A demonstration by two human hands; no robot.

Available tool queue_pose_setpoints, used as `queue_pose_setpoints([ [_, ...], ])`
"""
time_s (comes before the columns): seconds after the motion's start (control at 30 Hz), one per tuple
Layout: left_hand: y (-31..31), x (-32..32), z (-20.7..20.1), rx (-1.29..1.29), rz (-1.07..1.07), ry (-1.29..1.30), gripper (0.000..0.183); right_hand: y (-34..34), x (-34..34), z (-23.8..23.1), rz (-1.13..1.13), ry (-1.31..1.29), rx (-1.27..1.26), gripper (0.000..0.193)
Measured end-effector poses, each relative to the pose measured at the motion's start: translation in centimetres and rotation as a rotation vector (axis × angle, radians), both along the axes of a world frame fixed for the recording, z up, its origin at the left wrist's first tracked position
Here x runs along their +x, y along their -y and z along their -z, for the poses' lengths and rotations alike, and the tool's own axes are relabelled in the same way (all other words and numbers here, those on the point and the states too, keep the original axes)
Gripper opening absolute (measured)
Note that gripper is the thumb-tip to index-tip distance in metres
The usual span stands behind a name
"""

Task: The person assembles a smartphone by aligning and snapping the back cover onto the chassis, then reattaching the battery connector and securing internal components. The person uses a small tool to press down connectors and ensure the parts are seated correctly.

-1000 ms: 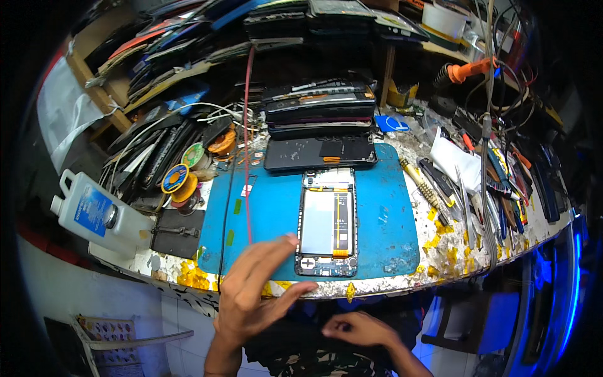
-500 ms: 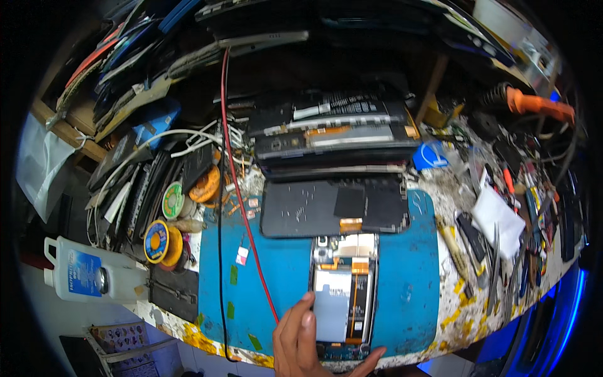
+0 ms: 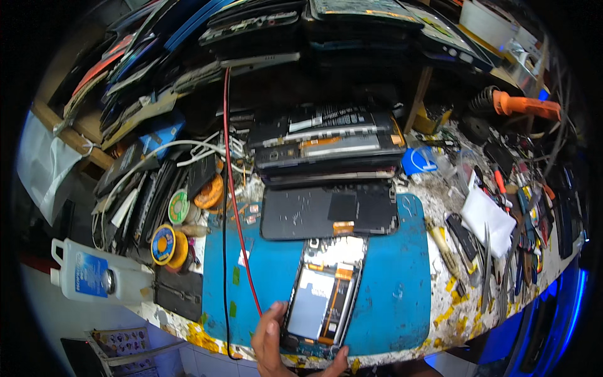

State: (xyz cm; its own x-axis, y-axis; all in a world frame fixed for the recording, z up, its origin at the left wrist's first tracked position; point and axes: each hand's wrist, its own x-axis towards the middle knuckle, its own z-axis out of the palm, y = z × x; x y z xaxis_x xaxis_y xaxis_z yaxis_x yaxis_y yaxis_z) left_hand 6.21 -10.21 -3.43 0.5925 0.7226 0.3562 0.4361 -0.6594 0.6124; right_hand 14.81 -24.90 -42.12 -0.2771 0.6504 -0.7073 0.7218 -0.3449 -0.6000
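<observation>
My left hand [image 3: 270,349] comes in from the lower edge, its fingers along the left side of an opened phone [image 3: 312,301] and its thumb by the lower right corner. Gripped near its bottom end, the phone tilts with its top toward the right. A silver battery, an orange flex cable and circuit boards show inside it. Just beyond its top lies a black phone panel [image 3: 301,210] with an orange connector at its lower edge. Both are over a blue work mat [image 3: 396,289]. My right hand is out of view.
Red and black cables [image 3: 242,251] hang across the mat's left. Solder spools [image 3: 164,244] and a white plastic jug [image 3: 88,270] stand left. Stacked phone parts [image 3: 326,141] rise behind. Tweezers [image 3: 485,270], a white cloth [image 3: 488,220] and an orange-handled tool [image 3: 524,105] are right.
The opened phone has shifted left in my left hand and turned so its top leans right; before, it was nearly straight. The whole view has also shifted slightly.
</observation>
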Motion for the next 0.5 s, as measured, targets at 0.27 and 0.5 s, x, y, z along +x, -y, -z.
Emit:
queue_pose_setpoints([
  [0.27,0.7,-0.1,-0.1,0.037,-0.067,0.042,0.115,-1.1,4.1,-13.3,0.232,-0.211,0.235,0.053],
  [0.5,1.5,0.9,0.8,0.042,-0.137,0.174,0.104,1.4,6.4,-34.1,0.197,-0.329,0.4,0.056],
])
